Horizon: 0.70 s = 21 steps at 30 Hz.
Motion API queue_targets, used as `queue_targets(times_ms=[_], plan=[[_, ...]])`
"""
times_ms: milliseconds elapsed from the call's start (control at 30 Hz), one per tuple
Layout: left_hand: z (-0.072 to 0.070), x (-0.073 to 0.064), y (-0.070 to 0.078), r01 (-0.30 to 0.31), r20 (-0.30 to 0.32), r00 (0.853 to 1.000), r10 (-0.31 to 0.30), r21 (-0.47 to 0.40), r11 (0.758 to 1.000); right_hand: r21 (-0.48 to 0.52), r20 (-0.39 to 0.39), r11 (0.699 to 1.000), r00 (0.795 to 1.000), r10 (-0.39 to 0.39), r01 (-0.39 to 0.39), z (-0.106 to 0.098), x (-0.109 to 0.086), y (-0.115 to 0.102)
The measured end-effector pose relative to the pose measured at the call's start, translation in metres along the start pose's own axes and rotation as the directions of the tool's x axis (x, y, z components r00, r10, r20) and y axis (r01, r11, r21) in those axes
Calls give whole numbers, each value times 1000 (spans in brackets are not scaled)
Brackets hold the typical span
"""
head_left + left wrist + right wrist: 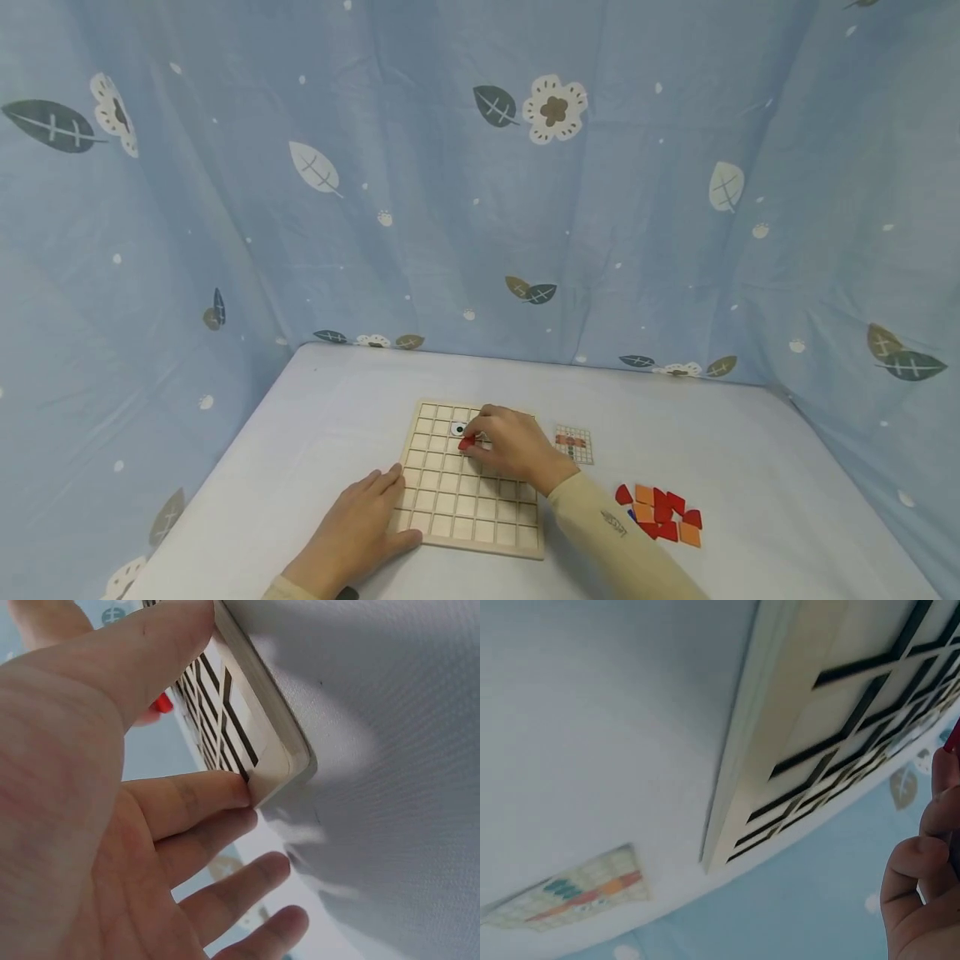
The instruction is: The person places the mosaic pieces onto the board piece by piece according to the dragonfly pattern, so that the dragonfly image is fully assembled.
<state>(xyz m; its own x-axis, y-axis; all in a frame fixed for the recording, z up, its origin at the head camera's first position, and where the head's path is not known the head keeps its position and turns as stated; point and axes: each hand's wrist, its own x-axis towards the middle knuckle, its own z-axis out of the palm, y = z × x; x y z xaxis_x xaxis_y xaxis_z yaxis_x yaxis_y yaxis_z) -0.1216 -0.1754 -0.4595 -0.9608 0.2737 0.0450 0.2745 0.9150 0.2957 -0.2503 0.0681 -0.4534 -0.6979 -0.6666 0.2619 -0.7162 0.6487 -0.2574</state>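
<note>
A square wooden grid board (450,483) lies on the white table. Over its upper part, my right hand (513,442) pinches a red tile (467,443) between thumb and fingers, just below an eye tile (458,429) set in the grid. In the right wrist view only the edge of the red tile (952,739) shows above the curled fingers. My left hand (356,525) rests at the board's lower left corner, fingers along the left edge and thumb by the front edge. The left wrist view shows these fingers (202,799) fairly straight at the frame.
Right of the board lies a small pattern card (574,444) with a gridded picture. Nearer the front right is a loose group of red tiles (662,508) and orange tiles (689,534), with a bit of blue. A patterned blue curtain (420,208) surrounds the table.
</note>
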Motion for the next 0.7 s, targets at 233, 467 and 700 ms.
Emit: queue_targets(times_ms=[233, 467, 700], plan=[[-1, 0, 0, -13, -6, 1000, 13, 4, 1000, -7, 26, 1000, 999, -23, 23, 6, 9, -5], [-1, 0, -1, -21, -13, 1000, 21, -6, 1000, -23, 68, 1000, 998, 3, -2, 9, 15, -7], [0, 0, -2, -21, -7, 1000, 21, -4, 1000, -19, 97, 999, 995, 31, -30, 12, 19, -10]])
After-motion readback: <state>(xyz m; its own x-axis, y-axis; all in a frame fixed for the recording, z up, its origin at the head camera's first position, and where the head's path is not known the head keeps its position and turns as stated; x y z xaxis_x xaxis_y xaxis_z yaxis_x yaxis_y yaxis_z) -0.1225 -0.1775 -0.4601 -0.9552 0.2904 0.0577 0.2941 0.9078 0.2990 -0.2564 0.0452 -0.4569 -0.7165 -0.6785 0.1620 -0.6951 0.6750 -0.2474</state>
